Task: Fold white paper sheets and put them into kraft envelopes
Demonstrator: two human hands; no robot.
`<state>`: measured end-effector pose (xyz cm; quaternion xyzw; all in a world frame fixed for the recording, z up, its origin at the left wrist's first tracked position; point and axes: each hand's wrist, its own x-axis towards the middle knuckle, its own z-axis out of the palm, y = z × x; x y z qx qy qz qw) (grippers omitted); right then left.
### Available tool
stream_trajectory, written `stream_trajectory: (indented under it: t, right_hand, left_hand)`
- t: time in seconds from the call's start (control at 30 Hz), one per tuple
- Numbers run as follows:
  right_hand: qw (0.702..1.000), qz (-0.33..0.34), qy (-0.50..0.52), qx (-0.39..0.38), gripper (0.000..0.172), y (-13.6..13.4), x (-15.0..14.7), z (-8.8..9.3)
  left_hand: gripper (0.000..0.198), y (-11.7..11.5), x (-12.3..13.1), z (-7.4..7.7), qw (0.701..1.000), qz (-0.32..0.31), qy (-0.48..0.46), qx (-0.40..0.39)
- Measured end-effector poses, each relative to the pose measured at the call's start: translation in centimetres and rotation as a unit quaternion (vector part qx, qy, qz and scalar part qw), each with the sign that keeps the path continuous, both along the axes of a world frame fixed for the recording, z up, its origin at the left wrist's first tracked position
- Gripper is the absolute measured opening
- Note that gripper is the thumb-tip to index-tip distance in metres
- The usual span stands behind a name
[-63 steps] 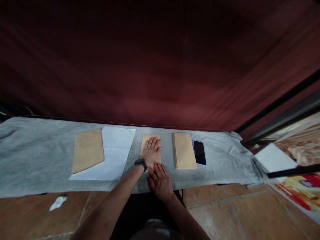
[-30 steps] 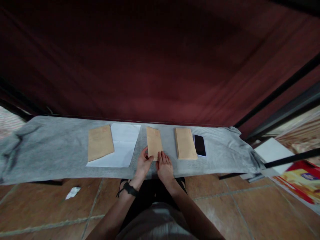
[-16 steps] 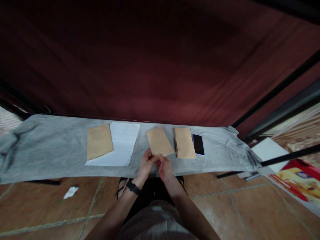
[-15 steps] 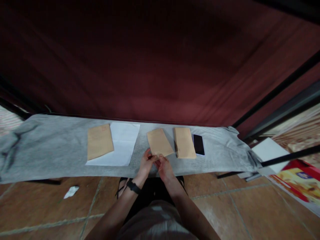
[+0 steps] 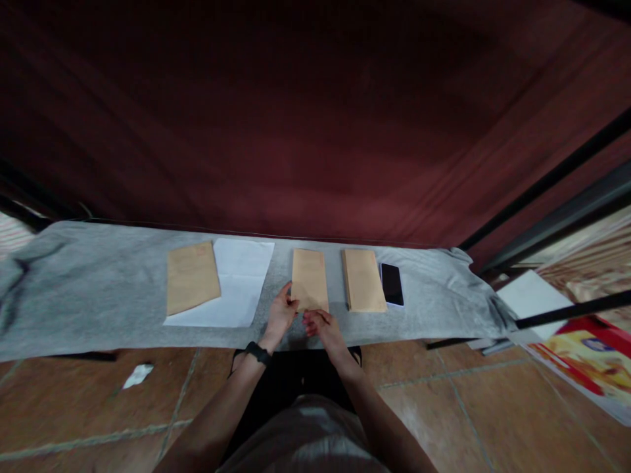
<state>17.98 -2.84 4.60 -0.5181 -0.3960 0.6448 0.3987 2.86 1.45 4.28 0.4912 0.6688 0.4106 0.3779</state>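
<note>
A brown paper envelope (image 5: 309, 279) lies nearly straight on the grey cloth in front of me. My left hand (image 5: 282, 314) pinches its lower left corner between thumb and fingers. Just below the envelope's bottom edge is my right hand (image 5: 323, 325), its fingers loosely bent and apart, with nothing visible in them. A stack of similar brown envelopes (image 5: 365, 281) sits to the right. On the left, another brown envelope (image 5: 192, 279) partly overlaps a creased white paper sheet (image 5: 241, 282).
A dark-screened phone (image 5: 392, 284) lies beside the stack, on the grey cloth (image 5: 434, 289) covering a narrow bench. Behind rises a dark red fabric panel (image 5: 296, 164). A red and yellow box (image 5: 591, 358) stands at right. A white scrap (image 5: 138, 376) is on the tiled floor.
The envelope in front has turned from a slant to nearly straight. My right hand has come off its bottom edge, while my left hand has shifted slightly left to its corner.
</note>
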Motion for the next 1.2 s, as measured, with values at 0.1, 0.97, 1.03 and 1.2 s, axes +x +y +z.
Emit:
stream_trajectory:
  t: [0.1, 0.97, 1.03, 1.2]
  right_hand:
    - [0.955, 0.015, -0.217, 0.204, 0.032, -0.5, 1.5, 0.0]
    - [0.752, 0.117, -0.504, 0.409, 0.052, -1.8, 2.8, -2.1]
    - [0.752, 0.120, -0.505, 0.408, 0.051, -1.7, 2.9, -2.2]
    - [0.750, 0.129, -0.508, 0.404, 0.050, -1.7, 3.0, -2.5]
  left_hand:
    - [0.053, -0.2, -0.3, -0.2, 0.995, -0.011, 0.098, 0.013]
    - [0.057, 11.4, 4.9, -1.7, 0.889, -0.216, 0.382, 0.131]
    - [0.057, 11.4, 4.8, -1.5, 0.890, -0.216, 0.381, 0.130]
    - [0.055, 9.6, 3.7, -1.7, 0.886, -0.234, 0.381, 0.123]
